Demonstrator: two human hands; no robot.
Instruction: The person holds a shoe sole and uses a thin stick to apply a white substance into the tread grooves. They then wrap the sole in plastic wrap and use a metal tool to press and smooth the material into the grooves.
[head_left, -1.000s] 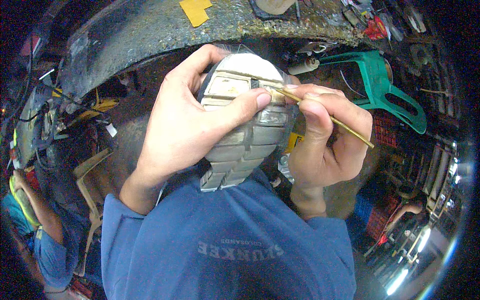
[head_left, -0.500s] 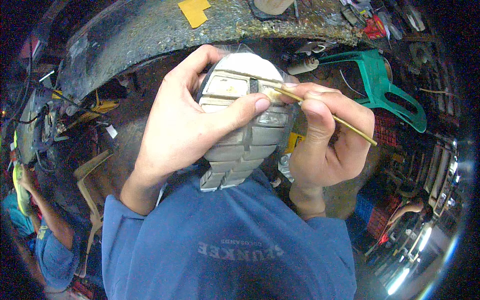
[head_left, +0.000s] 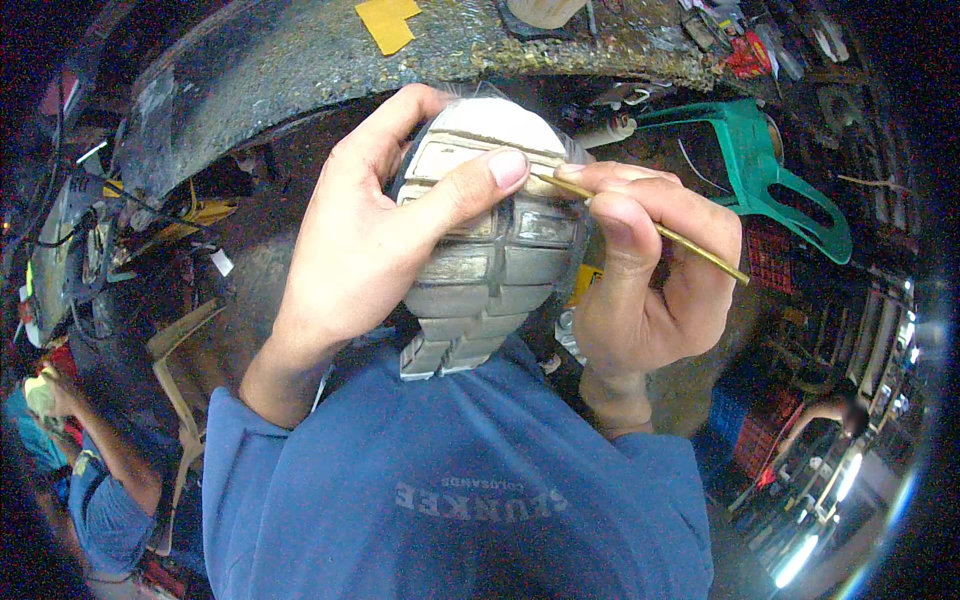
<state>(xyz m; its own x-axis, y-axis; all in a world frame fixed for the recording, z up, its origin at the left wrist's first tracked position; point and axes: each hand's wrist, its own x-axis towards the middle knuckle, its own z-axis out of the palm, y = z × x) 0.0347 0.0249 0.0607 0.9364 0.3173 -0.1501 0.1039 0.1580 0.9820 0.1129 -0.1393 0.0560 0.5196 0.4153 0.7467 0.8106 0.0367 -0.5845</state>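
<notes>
A shoe (head_left: 480, 305) is held above my lap, its grey, blocky sole facing me and its white-patched end pointing away. Wrapped around its left side is my left hand (head_left: 365, 225), with the thumb pressed flat across the tread near the white patch. A thin brass-coloured rod (head_left: 700, 253) is pinched between the thumb and fingers of my right hand (head_left: 660, 270). Its near end sticks out to the right, and its tip meets the sole just right of my left thumb. Clear film seems to edge the shoe's far side.
A worn, speckled workbench (head_left: 300, 85) curves across the far side, with a yellow piece (head_left: 387, 24) on it. To the right lies a green plastic chair (head_left: 735, 150) near red crates (head_left: 770, 255). Another person's arm (head_left: 120, 455) is at the left.
My left thumb has slid up the sole toward the white patch. The rod and my right hand have shifted slightly left. At the left, the other person's hand and yellow-green item have moved.
</notes>
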